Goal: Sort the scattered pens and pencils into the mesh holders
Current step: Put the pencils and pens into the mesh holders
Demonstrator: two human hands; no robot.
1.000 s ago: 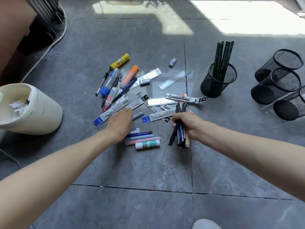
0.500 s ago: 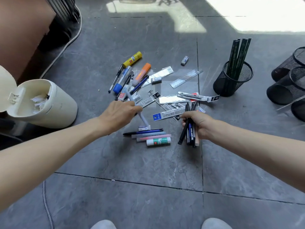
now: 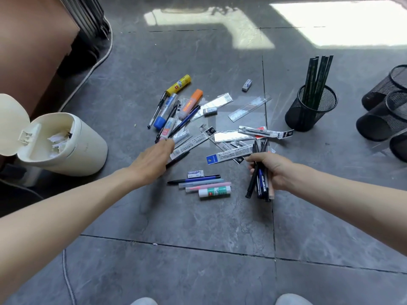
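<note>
Pens, markers, glue sticks and packaged refills (image 3: 191, 144) lie scattered on the grey floor. My left hand (image 3: 152, 159) reaches flat over the pile's left side, fingertips touching a refill packet. A dark pen (image 3: 179, 158) pokes out from under its palm; whether the hand holds it is hidden. My right hand (image 3: 274, 170) grips a bundle of dark pens (image 3: 258, 186) just above the floor. An upright mesh holder (image 3: 308, 119) with green pencils (image 3: 317, 80) stands at the right. More mesh holders (image 3: 383, 119) lie on their sides at the far right.
A cream bin (image 3: 72, 150) with its lid up stands at the left, beside brown furniture (image 3: 33, 45) and a cable (image 3: 94, 67). A clear ruler (image 3: 250, 106) and erasers (image 3: 247, 85) lie among the pile. A row of pens and a glue stick (image 3: 214, 192) lies nearer me.
My left hand lifted a greyish pen off the floor, then moved up-left onto the pile with its fingers stretched out. My right hand kept its bundle and stayed put.
</note>
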